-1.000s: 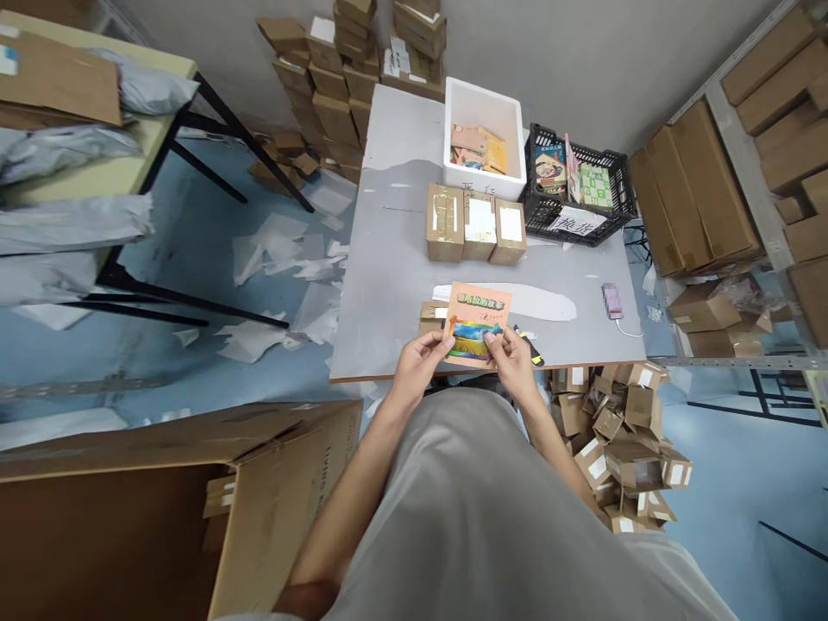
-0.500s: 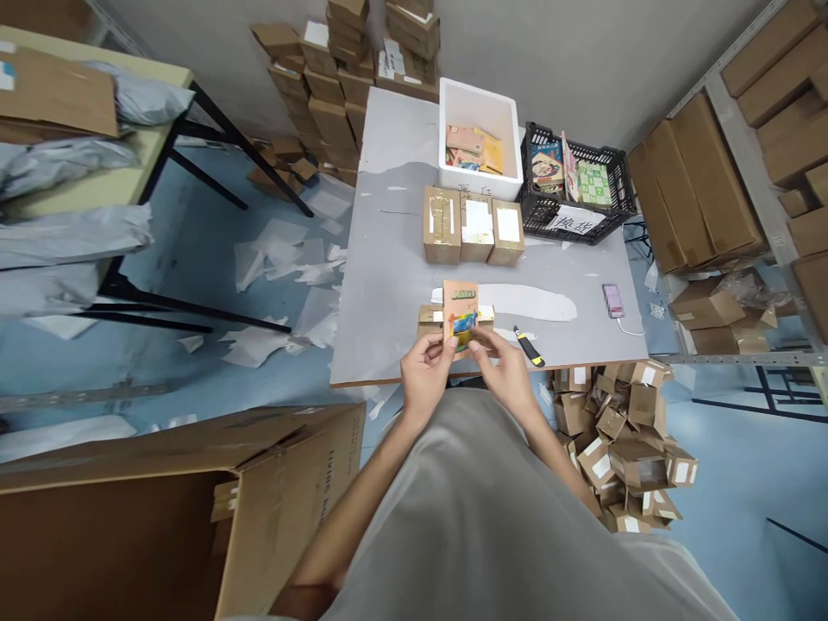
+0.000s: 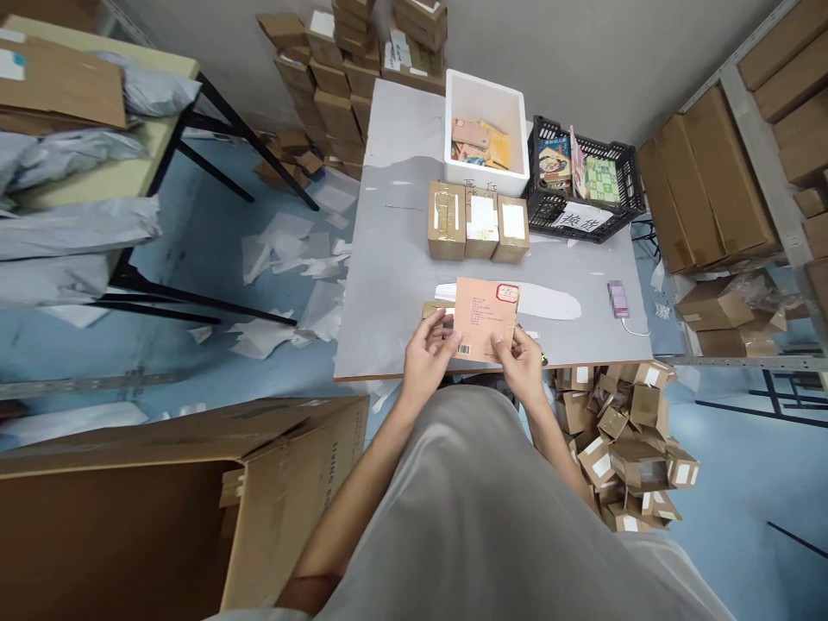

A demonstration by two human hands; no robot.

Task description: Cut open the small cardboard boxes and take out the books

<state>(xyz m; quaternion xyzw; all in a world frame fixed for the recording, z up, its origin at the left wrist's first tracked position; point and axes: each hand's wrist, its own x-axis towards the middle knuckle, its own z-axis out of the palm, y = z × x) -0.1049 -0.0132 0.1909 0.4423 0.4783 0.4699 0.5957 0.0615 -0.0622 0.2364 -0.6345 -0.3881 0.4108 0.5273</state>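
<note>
- Booklet (image 3: pixel 485 317): held above near edge of surface (image 3: pixel 388 259), printed side with barcode facing up.
- Hands: right hand (image 3: pixel 523 360) pinches lower right corner; left hand (image 3: pixel 427 355) curls at left edge, grip closure cannot be told.
- Obstruction: booklet and left hand partly cover 1 small carton (image 3: pixel 430 308); right hand hides most of 1 black-and-yellow object (image 3: pixel 544 359).
- Beyond: 3 taped cartons (image 3: pixel 477 226) in 1 row, before white bin (image 3: pixel 485 178).
- Right of bin: black crate (image 3: pixel 543 205) holding books (image 3: pixel 555 164).
</note>
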